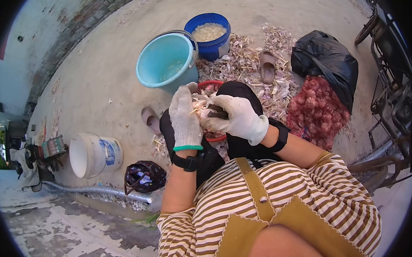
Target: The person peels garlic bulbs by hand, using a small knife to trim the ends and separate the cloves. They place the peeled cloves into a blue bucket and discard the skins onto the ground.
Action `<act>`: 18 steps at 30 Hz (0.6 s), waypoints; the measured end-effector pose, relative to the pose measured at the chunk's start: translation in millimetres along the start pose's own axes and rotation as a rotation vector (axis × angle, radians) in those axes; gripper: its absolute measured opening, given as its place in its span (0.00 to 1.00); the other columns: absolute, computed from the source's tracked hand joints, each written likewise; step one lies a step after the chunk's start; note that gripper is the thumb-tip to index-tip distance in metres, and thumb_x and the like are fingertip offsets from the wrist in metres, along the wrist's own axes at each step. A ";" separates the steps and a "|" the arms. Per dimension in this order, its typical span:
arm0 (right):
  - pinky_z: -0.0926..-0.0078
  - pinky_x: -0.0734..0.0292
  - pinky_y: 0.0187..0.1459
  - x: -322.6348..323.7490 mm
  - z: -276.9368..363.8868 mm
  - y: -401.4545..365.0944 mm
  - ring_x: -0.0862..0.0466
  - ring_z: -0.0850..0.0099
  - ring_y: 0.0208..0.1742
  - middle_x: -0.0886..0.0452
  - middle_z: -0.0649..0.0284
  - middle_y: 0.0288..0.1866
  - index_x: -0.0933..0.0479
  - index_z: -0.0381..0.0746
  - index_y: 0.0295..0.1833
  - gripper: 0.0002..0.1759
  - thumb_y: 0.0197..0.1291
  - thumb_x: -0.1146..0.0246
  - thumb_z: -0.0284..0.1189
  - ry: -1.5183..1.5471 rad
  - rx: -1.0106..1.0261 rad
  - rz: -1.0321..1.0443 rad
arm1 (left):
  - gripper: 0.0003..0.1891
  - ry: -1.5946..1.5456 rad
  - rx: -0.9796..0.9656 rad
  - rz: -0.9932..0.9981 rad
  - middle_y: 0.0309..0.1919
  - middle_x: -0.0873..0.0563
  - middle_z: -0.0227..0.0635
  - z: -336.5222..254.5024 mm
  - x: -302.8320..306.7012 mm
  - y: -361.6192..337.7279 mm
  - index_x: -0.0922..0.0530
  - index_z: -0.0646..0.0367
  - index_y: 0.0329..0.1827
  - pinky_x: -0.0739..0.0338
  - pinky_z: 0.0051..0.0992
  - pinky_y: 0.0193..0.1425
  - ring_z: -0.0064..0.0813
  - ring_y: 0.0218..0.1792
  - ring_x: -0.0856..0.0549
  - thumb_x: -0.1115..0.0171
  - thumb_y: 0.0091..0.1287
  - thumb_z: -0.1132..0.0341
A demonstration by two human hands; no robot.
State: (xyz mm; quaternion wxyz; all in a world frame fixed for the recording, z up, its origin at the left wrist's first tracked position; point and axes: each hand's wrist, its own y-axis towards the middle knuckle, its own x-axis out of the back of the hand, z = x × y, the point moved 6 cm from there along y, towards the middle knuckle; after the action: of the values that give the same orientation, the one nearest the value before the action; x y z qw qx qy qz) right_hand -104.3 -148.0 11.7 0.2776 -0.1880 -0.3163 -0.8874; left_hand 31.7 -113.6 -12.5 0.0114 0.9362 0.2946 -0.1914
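Observation:
Both my hands wear white knitted gloves and meet over a red basket (217,138) between my knees. My left hand (185,117), its glove edged in green at the wrist, is closed around garlic (199,106) with loose pale skins. Close on its right, my right hand (243,120) grips a short dark tool (217,112) whose working end is hidden by the garlic and fingers. More garlic shows in the basket, partly covered by my hands and legs.
A light-blue bucket (165,63) stands ahead, beside a dark-blue bucket (210,33) of peeled cloves. Garlic skins (240,60) litter the floor around a slipper (267,67). At right lie a red net sack of garlic (316,111) and a black bag (328,60); a white bucket (95,155) lies left.

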 end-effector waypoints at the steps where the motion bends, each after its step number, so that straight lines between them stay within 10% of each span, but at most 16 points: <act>1: 0.69 0.22 0.36 -0.9 0.5 -0.8 0.16 0.64 0.32 0.18 0.57 0.33 0.21 0.38 0.44 0.23 0.54 0.28 0.45 0.032 -0.023 0.049 | 0.20 0.003 0.016 -0.009 0.30 0.18 0.38 3.4 -0.3 -1.9 0.23 0.68 0.51 0.21 0.25 0.38 0.26 0.31 0.18 0.51 0.76 0.56; 7: 0.82 0.32 0.27 -10.4 -10.8 -10.4 0.28 0.84 0.26 0.23 0.70 0.28 0.24 0.36 0.45 0.21 0.56 0.27 0.39 0.555 -0.417 0.224 | 0.16 0.000 0.036 -0.017 0.35 0.18 0.33 6.5 -0.1 -15.7 0.20 0.66 0.47 0.22 0.22 0.40 0.22 0.34 0.19 0.47 0.75 0.59; 18: 0.88 0.42 0.16 -29.9 -16.3 -23.8 0.33 0.87 0.15 0.27 0.76 0.21 0.27 0.45 0.36 0.12 0.70 0.42 0.40 0.999 -0.737 0.188 | 0.13 0.172 -0.241 -0.042 0.37 0.17 0.32 -13.5 -3.1 -34.7 0.21 0.65 0.49 0.24 0.20 0.41 0.18 0.36 0.20 0.49 0.76 0.64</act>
State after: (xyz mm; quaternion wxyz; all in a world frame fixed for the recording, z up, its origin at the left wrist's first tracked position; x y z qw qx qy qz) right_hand -98.3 -132.4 -26.3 0.3859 0.1390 0.1960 -0.8907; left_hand 14.8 -84.9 4.3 0.0946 0.9345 0.3350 -0.0739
